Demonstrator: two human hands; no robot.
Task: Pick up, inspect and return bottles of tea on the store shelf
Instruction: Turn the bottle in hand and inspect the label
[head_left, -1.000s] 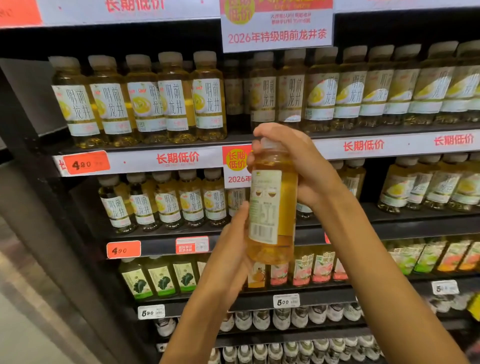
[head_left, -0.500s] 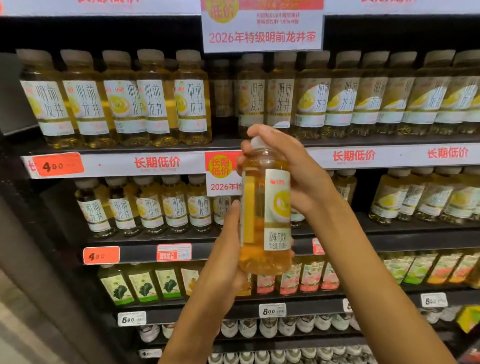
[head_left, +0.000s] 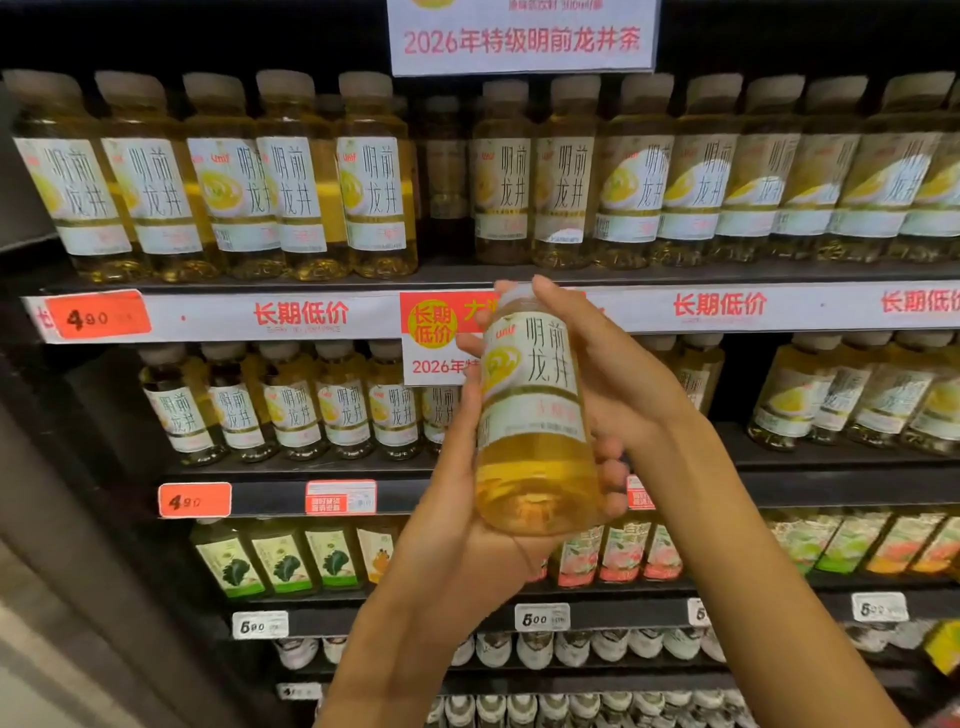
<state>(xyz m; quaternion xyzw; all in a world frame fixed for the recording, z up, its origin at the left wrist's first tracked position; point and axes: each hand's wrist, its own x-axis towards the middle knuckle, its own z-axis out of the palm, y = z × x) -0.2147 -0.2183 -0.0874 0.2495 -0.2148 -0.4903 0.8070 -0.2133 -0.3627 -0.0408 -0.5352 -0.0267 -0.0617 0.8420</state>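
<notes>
Two hands on one tea bottle (head_left: 535, 415), head view: left hand (head_left: 457, 525) cups its base, right hand (head_left: 613, 384) wraps its top. Since a second ago, bottle turned from back label to front; inspection nearly done, return to shelf (head_left: 311, 280) gap pending.

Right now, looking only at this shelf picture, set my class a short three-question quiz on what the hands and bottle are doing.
1. True or false: the held tea bottle stands on the shelf.
2. Which hand supports the bottle's base? A) left hand B) right hand C) neither
3. Fill in: the orange price tag under the top row reads ____.

Key
1. False: both hands hold it in front of the shelves.
2. A: the left hand cups the base, while the right hand's fingers reach the cap.
3. 4.90
</notes>
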